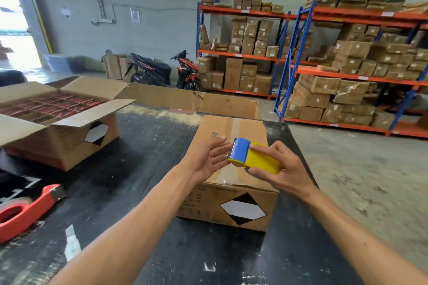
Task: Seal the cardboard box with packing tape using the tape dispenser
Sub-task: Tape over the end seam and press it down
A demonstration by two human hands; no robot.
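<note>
The fingers of the right hand [280, 169] curl round a small yellow and blue tape dispenser [253, 156], thumb underneath, gripping its yellow body. The left hand [208, 157] is held flat beside it, fingers straight and spread, palm facing the dispenser's blue toothed end and just touching or nearly touching it; a scrap of clear tape seems to lie between them, though it is hard to make out.

Both hands hover above a closed cardboard box [234, 183] on a black desk [129, 183]. A strip of clear tape [236, 126] runs along its top seam; the hands cover the middle of the seam, so whether the strip is unbroken cannot be told.

The dispenser looks light and rigid, best held by its yellow sides, away from the sharp teeth. The tape is thin, sticky and prone to folding on itself. The box looks stiff, its weight unknown.

Further left lie a red tape dispenser [25, 210], cut off by the frame edge, and an open carton [62, 136] of red packets.
</note>
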